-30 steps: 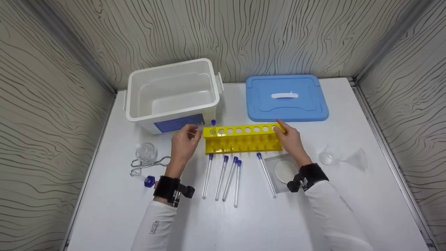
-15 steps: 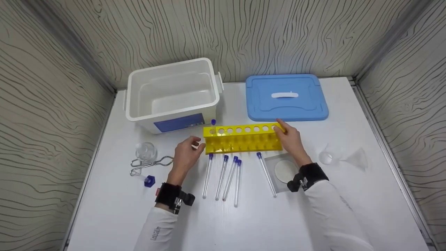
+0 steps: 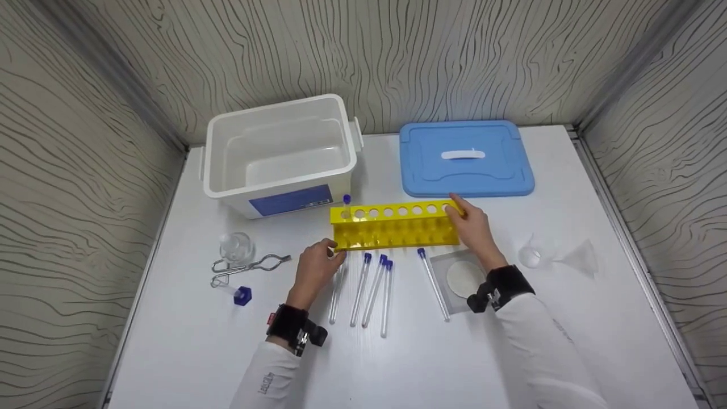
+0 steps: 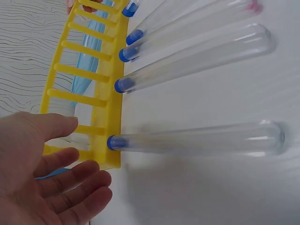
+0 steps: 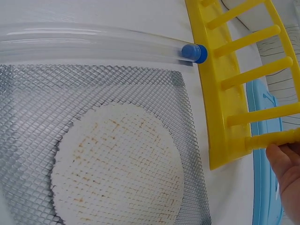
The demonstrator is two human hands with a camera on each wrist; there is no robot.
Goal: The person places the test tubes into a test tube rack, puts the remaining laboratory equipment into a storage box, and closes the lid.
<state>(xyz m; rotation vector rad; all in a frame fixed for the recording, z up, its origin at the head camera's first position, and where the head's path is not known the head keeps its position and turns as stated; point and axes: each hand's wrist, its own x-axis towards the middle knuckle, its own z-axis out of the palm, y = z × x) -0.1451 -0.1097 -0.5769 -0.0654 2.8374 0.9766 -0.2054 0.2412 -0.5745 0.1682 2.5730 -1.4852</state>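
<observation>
A yellow test tube rack point(image 3: 396, 236) stands mid-table, with one blue-capped test tube point(image 3: 347, 200) upright in its leftmost hole. My right hand point(image 3: 475, 228) grips the rack's right end between thumb and fingers. At the rack's lower left corner is my left hand point(image 3: 317, 266), beside the capped end of the leftmost lying test tube point(image 3: 336, 298). In the left wrist view its fingers point(image 4: 77, 187) are spread and loosely bent, with nothing between them. Several more capped test tubes point(image 3: 360, 292) lie in front of the rack, their caps towards it.
Behind are a white bin point(image 3: 278, 187) and its blue lid point(image 3: 467, 176). On the left lie a glass flask or lamp point(image 3: 237, 247), metal tongs point(image 3: 274, 261) and a blue-based cylinder point(image 3: 242, 295). A wire gauze point(image 3: 463, 278) and clear funnel point(image 3: 580, 259) are on the right.
My left hand has come down from the rack's upper left corner to its lower left corner, by the leftmost lying tube. The right hand has stayed on the rack's right end.
</observation>
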